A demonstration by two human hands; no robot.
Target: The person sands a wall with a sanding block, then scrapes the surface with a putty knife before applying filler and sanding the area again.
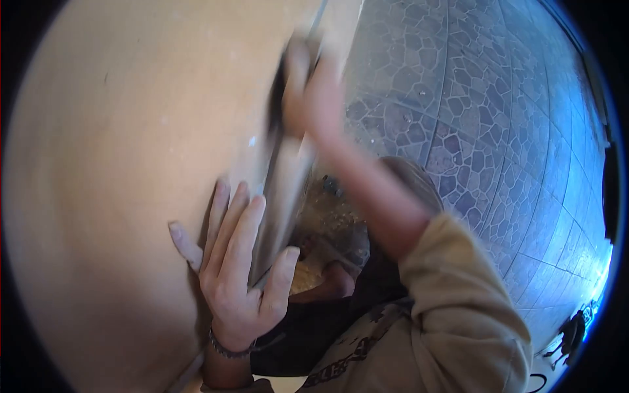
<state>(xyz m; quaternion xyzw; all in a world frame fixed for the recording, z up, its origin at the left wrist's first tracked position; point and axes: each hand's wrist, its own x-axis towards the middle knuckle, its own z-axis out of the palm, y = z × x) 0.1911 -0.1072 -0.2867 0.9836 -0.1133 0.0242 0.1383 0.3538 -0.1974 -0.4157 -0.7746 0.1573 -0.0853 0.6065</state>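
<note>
A broad, smooth, light tan panel (124,164) fills the left side, its long narrow edge (283,190) facing my body. My left hand (236,275) rests on the panel near that edge with its fingers stretched and spread, holding nothing. A dark beaded bracelet (227,345) circles the left wrist. Farther up the same edge, my right hand (318,98) is closed around a dark, elongated tool (276,101) set against the panel's edge. Motion blur smears the hand and the tool, so its exact kind cannot be made out.
Stone-patterned grey floor tiles (485,118) spread out to the right. Pale yellowish bits (308,278) lie below the panel's edge, near my bare foot (334,281). A dark object (573,334) stands at the far lower right by bright light.
</note>
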